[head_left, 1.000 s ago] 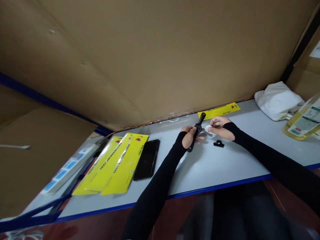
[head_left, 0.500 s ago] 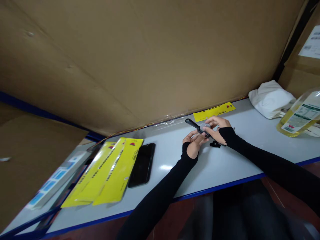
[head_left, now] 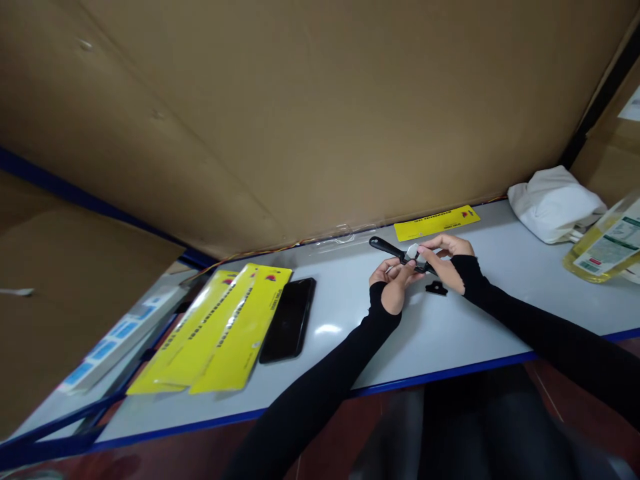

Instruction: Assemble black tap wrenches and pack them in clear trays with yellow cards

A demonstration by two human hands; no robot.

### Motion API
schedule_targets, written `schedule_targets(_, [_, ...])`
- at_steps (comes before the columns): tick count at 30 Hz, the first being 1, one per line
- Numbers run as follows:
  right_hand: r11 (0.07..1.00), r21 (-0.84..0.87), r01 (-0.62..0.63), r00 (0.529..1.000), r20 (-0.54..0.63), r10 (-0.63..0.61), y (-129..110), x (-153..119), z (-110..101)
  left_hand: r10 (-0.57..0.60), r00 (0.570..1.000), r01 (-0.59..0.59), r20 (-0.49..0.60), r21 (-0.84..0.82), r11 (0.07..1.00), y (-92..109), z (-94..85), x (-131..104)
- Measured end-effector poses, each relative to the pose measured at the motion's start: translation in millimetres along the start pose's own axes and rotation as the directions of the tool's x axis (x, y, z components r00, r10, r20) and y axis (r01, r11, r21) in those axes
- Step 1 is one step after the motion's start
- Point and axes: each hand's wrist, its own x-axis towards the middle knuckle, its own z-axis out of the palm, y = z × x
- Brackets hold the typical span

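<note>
A black spokeshave (head_left: 384, 247) is held over the table, its left handle pointing up and left. My left hand (head_left: 394, 285) is closed around its middle from below, thumb on top. At the body sits a silver-grey metal blade (head_left: 412, 251), pinched by the thumb and fingers of my right hand (head_left: 449, 259). My right hand hides most of the other handle. A small black shaped metal plate (head_left: 437, 288) lies flat on the table just below my hands.
Yellow cards (head_left: 240, 333) overlap at the left beside a black phone (head_left: 289, 320). Another yellow card (head_left: 437, 223) and clear plastic packaging (head_left: 345, 239) lie along the cardboard wall. To the right are a white cloth bundle (head_left: 555, 203) and a bottle of yellow liquid (head_left: 600, 247).
The silver blade now stands more tilted up above the spokeshave's body. My right fingers have shifted slightly on it. The whole view has moved a little.
</note>
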Motion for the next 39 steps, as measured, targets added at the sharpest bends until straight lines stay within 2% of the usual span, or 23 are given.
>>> schedule_targets(4, [0.993,-0.102,0.067,0.996,0.069,-0.06,-1,-2,-3,-0.019,0.999,0.019,-0.027,-0.022,1.0,2,2.0,-1])
schedule_targets(8, [0.995,-0.063,0.072,0.991,0.116,-0.064,-5,-1,-7,-0.012,0.997,0.01,-0.071,-0.026,1.0,7,6.2,-1])
schedule_targets(16, [0.995,0.088,-0.046,0.981,0.191,0.029,-2,4,-6,-0.031,0.995,0.032,-0.097,0.007,0.999,19,10.8,-3])
schedule_targets(29, [0.987,0.125,-0.098,0.969,0.24,0.066,-8,4,-8,0.028,0.991,-0.021,-0.131,0.059,0.998,26,13.9,-6])
schedule_targets(32, [0.993,0.068,-0.099,0.959,0.272,0.078,-5,9,-14,0.041,0.987,-0.031,-0.157,0.062,0.998,30,15.0,-6])
schedule_targets(36, [0.981,-0.178,0.073,0.965,0.262,-0.024,5,21,-31,0.054,0.981,-0.041,-0.188,0.072,0.997,36,12.2,-3])
schedule_targets(38, [0.948,-0.295,0.117,0.927,0.375,0.002,10,26,-41,0.053,0.979,-0.039,-0.198,0.073,0.997,38,9.2,1])
schedule_targets(39, [0.934,-0.335,0.122,0.888,0.457,0.048,12,27,-45,0.052,0.978,-0.038,-0.203,0.072,0.997,39,7.4,3])
